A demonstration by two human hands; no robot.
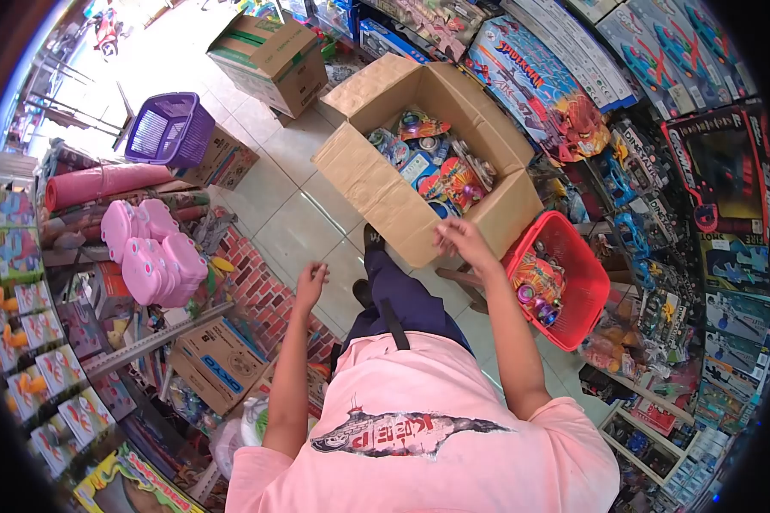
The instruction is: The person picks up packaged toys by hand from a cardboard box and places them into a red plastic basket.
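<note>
Box [385,192]: matt brown corrugated cardboard. Toy packs [441,167]: glossy printed card with clear plastic. Red basket [595,286]: smooth, glossy moulded plastic. Purple basket [158,128]: the same plastic, duller. Floor [291,222]: glazed, reflective tile. Shirt [419,376]: matt pink cloth.

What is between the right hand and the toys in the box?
Nothing visible. The right hand is at the near rim of the open cardboard box, and the toys lie uncovered inside.
</note>
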